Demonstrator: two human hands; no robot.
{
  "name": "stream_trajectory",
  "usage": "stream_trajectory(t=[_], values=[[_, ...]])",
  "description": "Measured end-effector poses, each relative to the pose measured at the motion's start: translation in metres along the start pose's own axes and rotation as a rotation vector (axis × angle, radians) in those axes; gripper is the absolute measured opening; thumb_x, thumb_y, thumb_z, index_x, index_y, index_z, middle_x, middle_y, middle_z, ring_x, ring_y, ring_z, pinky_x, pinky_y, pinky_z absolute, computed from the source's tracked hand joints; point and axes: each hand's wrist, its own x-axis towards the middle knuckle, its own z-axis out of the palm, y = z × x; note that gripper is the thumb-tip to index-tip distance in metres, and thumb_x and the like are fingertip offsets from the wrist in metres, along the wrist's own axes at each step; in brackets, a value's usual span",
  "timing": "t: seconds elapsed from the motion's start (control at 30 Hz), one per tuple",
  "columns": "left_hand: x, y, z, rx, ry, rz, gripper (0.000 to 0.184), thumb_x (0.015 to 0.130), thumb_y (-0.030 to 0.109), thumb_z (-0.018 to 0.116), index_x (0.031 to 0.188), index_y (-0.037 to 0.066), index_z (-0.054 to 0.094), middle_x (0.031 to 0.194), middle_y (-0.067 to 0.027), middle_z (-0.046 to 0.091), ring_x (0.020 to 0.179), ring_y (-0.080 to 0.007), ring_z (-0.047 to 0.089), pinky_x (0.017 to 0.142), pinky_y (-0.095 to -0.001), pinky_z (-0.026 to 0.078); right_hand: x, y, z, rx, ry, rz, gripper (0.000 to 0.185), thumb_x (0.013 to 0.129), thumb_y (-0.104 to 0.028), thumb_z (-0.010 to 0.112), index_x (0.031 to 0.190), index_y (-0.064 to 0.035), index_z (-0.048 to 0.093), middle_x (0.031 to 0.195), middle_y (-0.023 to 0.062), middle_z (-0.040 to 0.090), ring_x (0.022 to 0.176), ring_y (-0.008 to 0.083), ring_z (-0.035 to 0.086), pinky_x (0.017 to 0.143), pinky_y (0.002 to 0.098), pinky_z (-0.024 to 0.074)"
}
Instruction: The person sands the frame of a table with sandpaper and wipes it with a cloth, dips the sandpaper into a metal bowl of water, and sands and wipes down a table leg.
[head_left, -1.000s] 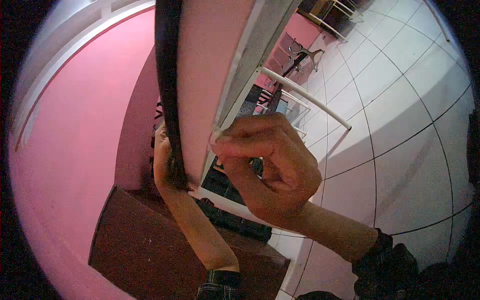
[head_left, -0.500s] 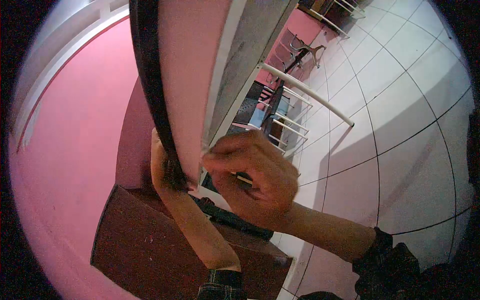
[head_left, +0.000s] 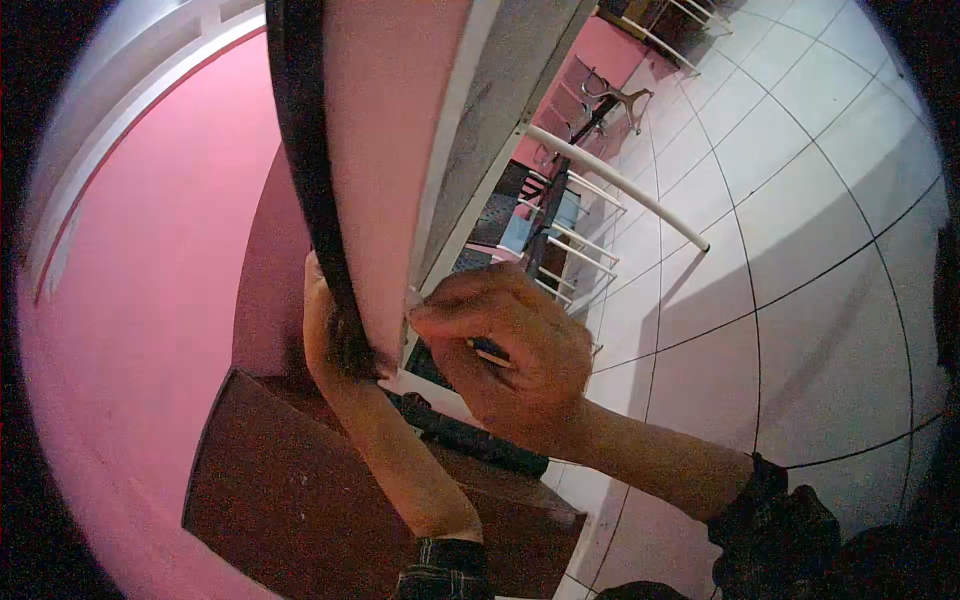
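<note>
A pale pink panel (head_left: 385, 130) with a black edge (head_left: 300, 120) stands in front of me, bordered on its right by a white and grey strip (head_left: 505, 100). My left hand (head_left: 320, 300) reaches up to the black edge and goes partly behind it; its fingers are hidden. My right hand (head_left: 510, 350) is closed in a pinch, thumb and forefinger meeting at the white border of the panel. A tiny pale bit shows at those fingertips, too small to name.
Brown boards (head_left: 290, 490) lie below my left forearm, beside a pink wall (head_left: 150, 230). A white tubular leg (head_left: 625, 185) sticks out over the white tiled floor (head_left: 790, 220). Farther off are a chair base (head_left: 625, 100) and several white legs (head_left: 585, 255).
The view has shifted very slightly, with the panel's black edge a little farther right. My right hand stays in its pinch at the border, and my left arm has hardly moved.
</note>
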Motion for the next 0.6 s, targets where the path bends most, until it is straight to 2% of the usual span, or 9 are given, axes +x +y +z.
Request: stream_trajectory(t=[0.07,0.17,0.27,0.37,0.47,0.57,0.6], values=[[0.01,0.005,-0.003,0.447,-0.008,-0.056,0.033,0.093,0.022,0.048,0.119,0.001,0.042,0.107,-0.0122,0.055,0.09,-0.0194,0.06,0.077,-0.0324,0.051,0.011,-0.01,-0.004,0.037,0.066,-0.013,0.018,0.072,0.004,0.071,0.086,-0.0056,0.065,0.087,0.0096,0.065,0.075,0.0205,0.063,0.062,0.0283,0.0494],[-0.007,0.001,0.006,-0.205,0.011,0.011,0.029,0.091,0.019,0.05,0.114,0.001,0.046,0.097,-0.0094,0.057,0.082,-0.0183,0.061,0.071,-0.0306,0.052,0.008,-0.013,-0.002,0.022,0.045,-0.003,0.018,0.072,0.004,0.07,0.086,-0.0058,0.065,0.088,0.0097,0.065,0.076,0.0211,0.063,0.063,0.0288,0.0496],[0.007,0.006,-0.003,0.045,-0.017,-0.108,0.026,0.09,0.015,0.05,0.112,0.001,0.047,0.092,-0.0083,0.058,0.075,-0.0169,0.061,0.066,-0.0298,0.052,-0.006,-0.002,0.005,0.01,-0.039,-0.008,0.019,0.072,0.004,0.07,0.088,-0.0052,0.065,0.088,0.0102,0.066,0.076,0.0213,0.063,0.064,0.0292,0.0498],[0.002,0.001,0.001,0.188,0.063,-0.047,0.027,0.09,0.013,0.051,0.113,0.0,0.046,0.094,-0.0094,0.058,0.074,-0.0164,0.061,0.064,-0.0289,0.052,-0.004,-0.004,0.003,0.037,-0.029,-0.001,0.018,0.073,0.004,0.07,0.088,-0.0044,0.065,0.088,0.0105,0.065,0.076,0.021,0.063,0.066,0.0292,0.0494],[0.004,0.002,0.0,0.128,0.07,-0.076,0.029,0.089,0.012,0.052,0.115,0.0,0.045,0.095,-0.0099,0.058,0.075,-0.0165,0.061,0.065,-0.029,0.053,0.018,-0.016,-0.008,0.032,0.097,0.003,0.017,0.073,0.003,0.071,0.087,-0.0049,0.065,0.087,0.0106,0.066,0.077,0.0205,0.064,0.065,0.0294,0.0491],[0.001,0.001,0.004,0.423,0.059,0.06,0.029,0.089,0.011,0.051,0.115,0.0,0.045,0.095,-0.0095,0.058,0.077,-0.0169,0.061,0.067,-0.0293,0.053,0.015,-0.01,-0.006,0.01,0.068,-0.028,0.016,0.074,0.004,0.071,0.087,-0.003,0.066,0.086,0.0114,0.066,0.074,0.0191,0.062,0.062,0.0286,0.0482],[-0.001,0.003,0.008,0.192,0.083,0.039,0.03,0.089,0.012,0.051,0.116,0.0,0.045,0.097,-0.01,0.058,0.079,-0.0171,0.061,0.068,-0.0298,0.053,0.009,-0.003,-0.003,0.008,0.055,-0.008,0.015,0.074,0.004,0.07,0.087,-0.0027,0.066,0.086,0.0115,0.066,0.074,0.0191,0.062,0.062,0.0285,0.0481]])
